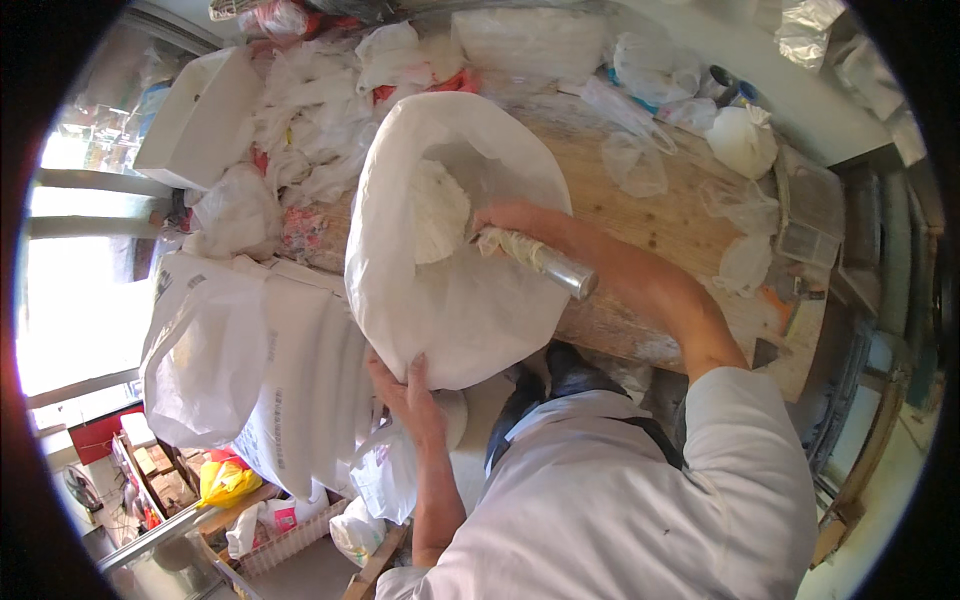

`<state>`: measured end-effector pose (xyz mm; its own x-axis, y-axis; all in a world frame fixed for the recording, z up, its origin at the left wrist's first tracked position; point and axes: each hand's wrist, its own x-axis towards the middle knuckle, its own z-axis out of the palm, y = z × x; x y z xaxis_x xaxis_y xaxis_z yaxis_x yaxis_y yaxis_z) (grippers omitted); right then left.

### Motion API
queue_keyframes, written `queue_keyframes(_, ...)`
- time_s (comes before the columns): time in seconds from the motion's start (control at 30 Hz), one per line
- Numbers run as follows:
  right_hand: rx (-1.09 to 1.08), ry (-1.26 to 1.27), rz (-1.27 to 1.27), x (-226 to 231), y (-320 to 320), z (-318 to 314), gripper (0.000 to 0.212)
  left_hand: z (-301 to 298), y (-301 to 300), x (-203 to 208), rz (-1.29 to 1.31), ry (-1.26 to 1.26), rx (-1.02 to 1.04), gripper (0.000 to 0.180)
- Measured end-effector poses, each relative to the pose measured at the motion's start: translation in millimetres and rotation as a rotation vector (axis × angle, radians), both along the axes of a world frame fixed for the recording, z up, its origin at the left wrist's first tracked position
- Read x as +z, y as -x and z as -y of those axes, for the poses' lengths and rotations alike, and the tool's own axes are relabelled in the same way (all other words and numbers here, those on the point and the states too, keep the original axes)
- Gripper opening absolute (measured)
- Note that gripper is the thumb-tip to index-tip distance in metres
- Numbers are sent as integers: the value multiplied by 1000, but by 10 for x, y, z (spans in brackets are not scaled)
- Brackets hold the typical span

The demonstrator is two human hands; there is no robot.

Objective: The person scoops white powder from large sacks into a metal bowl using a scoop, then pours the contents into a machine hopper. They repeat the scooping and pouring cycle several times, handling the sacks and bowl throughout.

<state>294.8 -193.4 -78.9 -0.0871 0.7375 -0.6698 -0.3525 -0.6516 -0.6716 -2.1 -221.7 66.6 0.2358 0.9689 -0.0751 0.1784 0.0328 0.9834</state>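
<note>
A large white sack (375, 190) stands with its mouth spread wide in front of me, and white powder (440, 210) is heaped inside it. My right hand (497, 217) reaches into the mouth, its fingers closed round a tape-wrapped metal handle (540, 262) with a bare, shiny round end. Whatever is at the handle's far end cannot be made out against the powder. At the near side of the sack, my left hand (408, 395) pinches the rim between thumb and fingers.
Stacked white printed sacks (300, 350) lie on the left, with a translucent bag (205, 360) over them. A wooden table (640, 230) extends behind and right, strewn with plastic bags (330, 120). A white bin (200, 115) stands at the far left, a crate (290, 540) below.
</note>
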Motion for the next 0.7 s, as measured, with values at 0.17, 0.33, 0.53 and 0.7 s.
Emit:
queue_keyframes(0.17,-1,-33,61,120,520,132,28,-376,-279,577,-523,-668,-155,97)
queue_keyframes(0.33,-173,-128,-152,15,944,201,27,-1099,-1044,354,-825,-705,-411,73)
queue_keyframes(0.53,-398,-265,-697,-540,1247,-3,29,-1431,-1064,375,-620,-727,-398,21)
queue_keyframes(0.7,-473,-350,-661,-746,1021,-500,29,-1340,-1113,918,-519,-625,-299,19)
